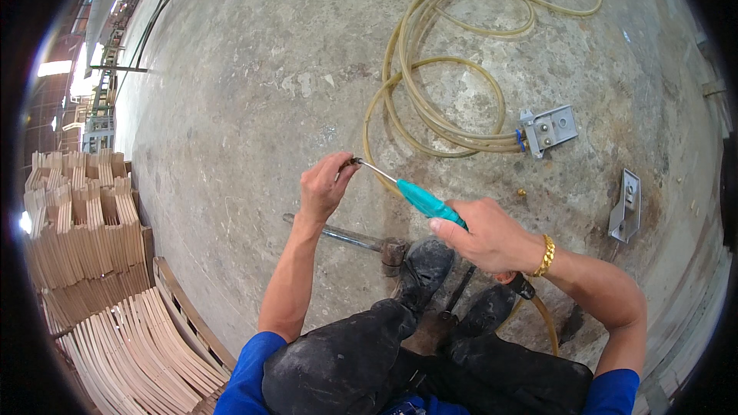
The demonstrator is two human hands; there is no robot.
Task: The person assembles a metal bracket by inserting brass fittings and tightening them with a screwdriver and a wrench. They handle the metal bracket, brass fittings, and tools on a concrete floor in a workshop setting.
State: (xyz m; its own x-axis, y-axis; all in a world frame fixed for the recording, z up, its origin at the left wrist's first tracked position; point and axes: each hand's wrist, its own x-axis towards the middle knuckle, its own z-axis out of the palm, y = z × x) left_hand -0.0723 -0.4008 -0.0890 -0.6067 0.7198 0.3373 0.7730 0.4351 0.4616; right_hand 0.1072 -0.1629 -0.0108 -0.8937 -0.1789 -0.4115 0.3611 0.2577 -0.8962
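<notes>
My left hand point(321, 184) pinches a small dark part point(356, 161) between thumb and fingertips; its exact kind is too small to make out. The tip of a screwdriver point(423, 200) with a teal handle and a thin metal shaft meets that part. Around the handle's end my right hand point(493, 235) is closed, its thumb laid along the handle. Just below the right hand, a black fitting point(523, 287) joins a yellowish hose running down beside my boot. Between my left forearm and my boots lies a hammer point(391, 253) with a metal handle.
Coiled yellowish hoses point(419, 96) lie ahead, leading to a grey metal foot pedal point(552, 129). To the right are a small brass fitting point(522, 192) and a grey metal bracket point(627, 206). Stacked wooden slats point(88, 238) stand at the left. My black boots point(427, 267) rest on the concrete floor.
</notes>
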